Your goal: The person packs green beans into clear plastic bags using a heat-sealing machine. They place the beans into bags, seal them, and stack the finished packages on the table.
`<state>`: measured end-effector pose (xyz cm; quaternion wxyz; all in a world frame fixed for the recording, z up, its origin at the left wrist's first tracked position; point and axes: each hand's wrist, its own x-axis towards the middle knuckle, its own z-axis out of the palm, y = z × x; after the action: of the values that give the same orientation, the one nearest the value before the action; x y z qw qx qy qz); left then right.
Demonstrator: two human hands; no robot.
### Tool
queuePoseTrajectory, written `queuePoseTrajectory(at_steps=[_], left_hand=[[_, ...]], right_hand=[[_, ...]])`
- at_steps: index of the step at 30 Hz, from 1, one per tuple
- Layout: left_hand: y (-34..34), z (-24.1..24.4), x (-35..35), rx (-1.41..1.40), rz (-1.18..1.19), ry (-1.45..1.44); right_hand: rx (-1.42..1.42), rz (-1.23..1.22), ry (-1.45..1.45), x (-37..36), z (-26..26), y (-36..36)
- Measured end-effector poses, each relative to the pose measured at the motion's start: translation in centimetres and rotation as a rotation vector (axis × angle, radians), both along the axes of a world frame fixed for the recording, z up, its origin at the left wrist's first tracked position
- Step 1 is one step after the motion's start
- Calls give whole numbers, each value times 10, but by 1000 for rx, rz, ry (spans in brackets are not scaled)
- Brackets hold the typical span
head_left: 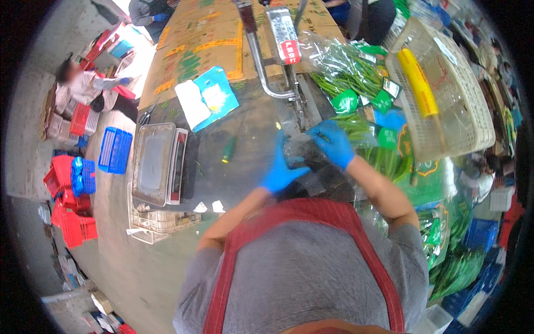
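Observation:
Both my hands wear blue gloves and work close together at the table's near side. My left hand [280, 169] has its thumb and fingers spread around a thin clear plastic bag [306, 152]; its grip on the film is hard to make out. My right hand [333, 144] pinches the bag's upper right edge with bent fingers. Just beyond them stands a metal lever machine [288, 71] with a curved steel handle [260, 69] and a red label. To the right, bagged green vegetable stalks [354, 75] lie in a pile.
A white plastic basket [463, 104] holding a yellow roll [418, 83] stands at right. On the left are a weighing scale with a metal tray [153, 165], scissors [146, 115], a green-handled tool [229, 149] and a blue-white packet [210, 98]. Other people work beyond the table.

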<state>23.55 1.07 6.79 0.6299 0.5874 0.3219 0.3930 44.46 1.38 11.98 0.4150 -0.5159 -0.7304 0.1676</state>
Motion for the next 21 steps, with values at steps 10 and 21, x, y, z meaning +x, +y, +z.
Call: queuePoseTrajectory(at_steps=[10, 21], left_hand=[[19, 50, 0, 106, 85, 75], [10, 108, -27, 478, -11, 193]], right_hand=[[24, 174, -280, -5, 34, -12], [-24, 344, 129, -35, 3, -10]])
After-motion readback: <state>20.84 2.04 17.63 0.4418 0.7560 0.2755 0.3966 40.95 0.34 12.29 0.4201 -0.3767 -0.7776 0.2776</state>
